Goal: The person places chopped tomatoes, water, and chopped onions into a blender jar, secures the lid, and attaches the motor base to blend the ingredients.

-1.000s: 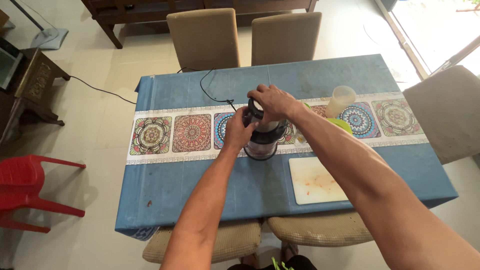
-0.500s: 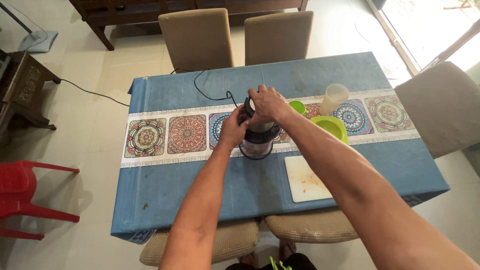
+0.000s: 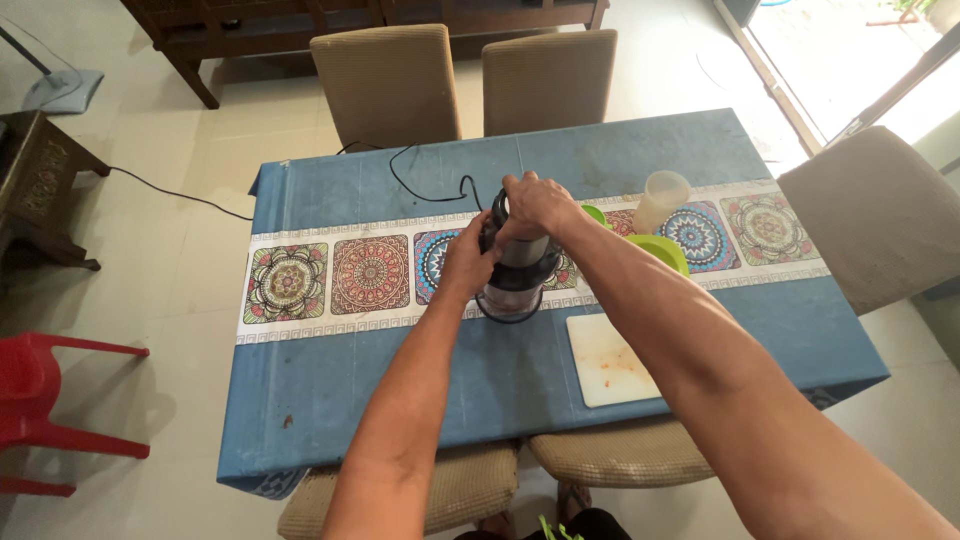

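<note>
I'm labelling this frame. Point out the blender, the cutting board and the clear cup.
blender [image 3: 512,290]: head view, lower jar wall.
cutting board [image 3: 605,360]: head view, board's middle.
clear cup [image 3: 660,202]: head view, side wall.

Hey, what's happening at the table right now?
A person stands over a blue-clothed table with both hands on a blender. The right hand covers its top and the left hand grips its side. A black cord runs from it off the far edge. Beside it lie a white cutting board, a green bowl and a clear plastic cup.
</note>
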